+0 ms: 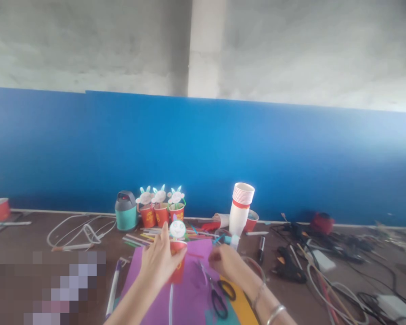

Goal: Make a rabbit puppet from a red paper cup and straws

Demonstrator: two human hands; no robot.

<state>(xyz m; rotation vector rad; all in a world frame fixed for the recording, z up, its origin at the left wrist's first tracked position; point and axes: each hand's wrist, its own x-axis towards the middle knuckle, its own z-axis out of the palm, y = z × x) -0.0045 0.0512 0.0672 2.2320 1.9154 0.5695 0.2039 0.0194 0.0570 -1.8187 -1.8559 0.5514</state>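
Observation:
My left hand point(159, 262) is wrapped round a red paper cup point(178, 264) that stands on a purple sheet point(189, 298). A white paper bunny face point(177, 229) sticks up from the cup. To the right, my right hand point(225, 262) is curled in a loose fist on the purple sheet; what its fingers pinch is too small to see. Black-handled scissors point(218, 298) lie just below that hand. Three finished red cups with bunny toppers point(161, 207) stand at the back by the blue wall.
A stack of white and red paper cups point(241, 207) stands to the right, a teal container point(126, 211) to the left. Coloured straws point(145, 235), markers, a black glue gun point(287, 266) and tangled cables point(341, 271) lie across the brown table.

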